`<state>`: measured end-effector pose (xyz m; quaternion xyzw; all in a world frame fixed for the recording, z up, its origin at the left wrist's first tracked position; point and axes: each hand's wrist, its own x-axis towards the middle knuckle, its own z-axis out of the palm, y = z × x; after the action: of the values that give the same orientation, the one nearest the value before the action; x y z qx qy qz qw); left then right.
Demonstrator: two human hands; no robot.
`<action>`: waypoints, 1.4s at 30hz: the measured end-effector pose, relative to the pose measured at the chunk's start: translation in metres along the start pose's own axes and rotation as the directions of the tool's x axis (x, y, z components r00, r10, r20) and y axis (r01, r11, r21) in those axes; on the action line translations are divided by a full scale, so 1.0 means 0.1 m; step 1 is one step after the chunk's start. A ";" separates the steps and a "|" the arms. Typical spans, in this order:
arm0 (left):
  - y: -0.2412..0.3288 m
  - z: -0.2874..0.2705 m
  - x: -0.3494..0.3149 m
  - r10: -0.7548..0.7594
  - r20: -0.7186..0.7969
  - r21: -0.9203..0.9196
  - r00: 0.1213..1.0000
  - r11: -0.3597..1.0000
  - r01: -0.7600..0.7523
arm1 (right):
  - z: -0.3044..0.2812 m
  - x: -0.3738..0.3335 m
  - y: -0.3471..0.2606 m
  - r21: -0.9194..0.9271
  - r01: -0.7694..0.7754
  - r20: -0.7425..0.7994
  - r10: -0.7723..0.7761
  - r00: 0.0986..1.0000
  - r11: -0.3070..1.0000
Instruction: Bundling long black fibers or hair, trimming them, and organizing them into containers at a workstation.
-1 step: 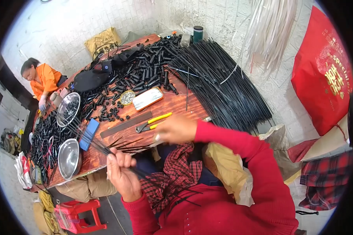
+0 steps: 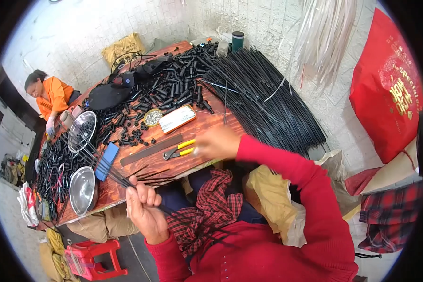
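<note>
My left hand [image 2: 145, 207] is closed around a bundle of thin black rods [image 2: 98, 160]. These slant from over the table's left part, through my fist, to the front of my red sweater. My right hand [image 2: 218, 142] hovers at the table's near edge, partly covering the yellow handles of the pliers [image 2: 179, 149]. Motion smears its fingers, and a whitish bit shows at the thumb; whether it holds anything cannot be made out. Several more black rods [image 2: 150, 177] lie at the near table edge between my hands.
A large sheaf of black rods [image 2: 268, 103] covers the table's right side. Heaped black tubular parts [image 2: 178, 89] fill the back. Metal bowls [image 2: 83, 190], a blue block [image 2: 107, 161], a flat dark bar [image 2: 150, 149] and a white-topped tin [image 2: 177, 117] are nearby. A co-worker [image 2: 56, 96] in orange works far left.
My right hand has shifted a little to the right and away from me, over the ends of the plier handles. My left hand still grips the rods, which have swung slightly.
</note>
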<state>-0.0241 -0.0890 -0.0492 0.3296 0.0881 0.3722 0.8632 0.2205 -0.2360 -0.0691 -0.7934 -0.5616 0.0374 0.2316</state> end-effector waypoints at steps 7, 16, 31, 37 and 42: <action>0.03 0.08 -0.05 -0.010 0.019 0.070 1.000 0.997 0.009 | -0.36 -0.05 1.78 -0.380 -0.641 -0.560 0.385 0.734 0.667; 0.04 0.10 0.05 0.068 -0.060 0.137 0.996 0.989 -0.059 | -0.58 0.11 1.92 -0.085 -0.682 -0.570 0.526 0.631 0.727; -0.09 0.21 0.23 0.127 -0.001 0.315 0.992 0.941 -0.120 | -0.15 -0.07 -0.80 0.898 -0.020 -0.063 0.173 0.983 0.440; -0.05 0.24 0.14 0.175 0.033 0.364 0.984 0.915 -0.175 | 0.29 -0.03 -1.12 0.929 -0.138 0.117 0.081 0.990 0.342; -0.03 0.10 0.13 0.184 -0.009 0.353 0.983 0.920 -0.169 | 0.39 0.02 -1.21 0.941 -0.177 0.184 0.004 0.983 0.287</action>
<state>-0.0092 -0.0860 -0.0421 0.4768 0.1410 0.4337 0.7514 0.1027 -0.1896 -0.0536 -0.5254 -0.3984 0.4345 0.6135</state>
